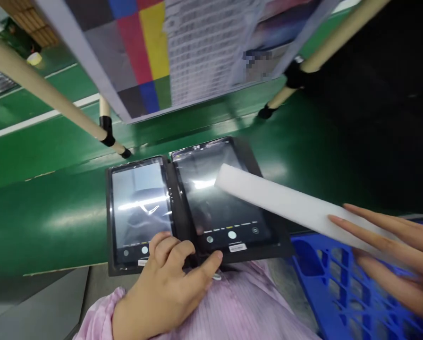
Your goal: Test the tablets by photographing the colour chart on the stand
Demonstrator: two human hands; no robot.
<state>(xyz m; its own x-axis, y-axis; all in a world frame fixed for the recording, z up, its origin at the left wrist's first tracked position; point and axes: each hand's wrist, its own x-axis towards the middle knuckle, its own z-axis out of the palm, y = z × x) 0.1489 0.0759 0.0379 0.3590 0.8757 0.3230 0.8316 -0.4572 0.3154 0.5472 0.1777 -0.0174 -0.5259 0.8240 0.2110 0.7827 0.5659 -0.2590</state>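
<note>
Two tablets in dark cases lie side by side: a left tablet [142,198] with a pale screen and a larger right tablet [211,203] with a darker one. Both show a camera-style screen with a round white button. My left hand [172,278] rests over the gap between them, fingers bent at the left tablet's lower right corner. Its thumb stretches apart to the right tablet's lower edge. From the right, my right hand [399,255] grips a long white bar [285,198] between fingers and thumb. The bar's far end overlaps the right tablet's screen; contact cannot be judged.
A green bench surface [66,222] lies under the tablets. Behind them stands a chart board [197,52] with coloured squares and a grid, between beige pipe legs [52,94]. A blue plastic crate [339,283] sits at the lower right, a grey panel [45,307] at the lower left.
</note>
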